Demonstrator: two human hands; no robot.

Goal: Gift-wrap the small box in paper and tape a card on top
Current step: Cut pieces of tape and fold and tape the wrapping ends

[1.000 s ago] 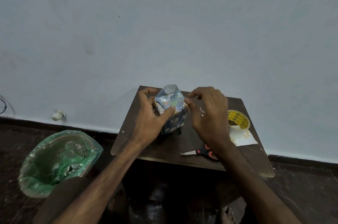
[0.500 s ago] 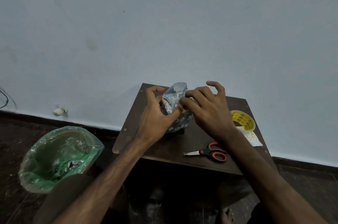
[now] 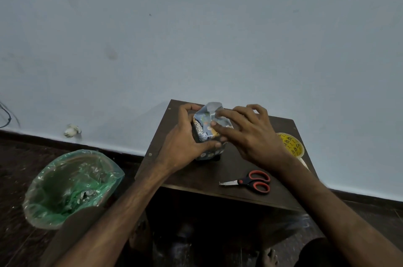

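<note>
Small box (image 3: 206, 133) held on the bench (image 3: 192, 177)
The left hand (image 3: 182, 144) grips it, fingers (image 3: 187, 108) curled; the right hand's (image 3: 253, 138) straight fingers press the paper (image 3: 212, 107).

I count two of my own: one left hand (image 3: 181, 146), one right hand (image 3: 250, 135). There is one box (image 3: 207, 131) in patterned paper, one table (image 3: 196, 177), one pair of scissors (image 3: 254, 181), one tape roll (image 3: 291, 144), one white card (image 3: 304, 163), and one green-lined bin (image 3: 37, 212).

We look through one wide-angle head camera, facing forward and down, close over the bench (image 3: 218, 168), the wall (image 3: 196, 26) just beyond.
</note>
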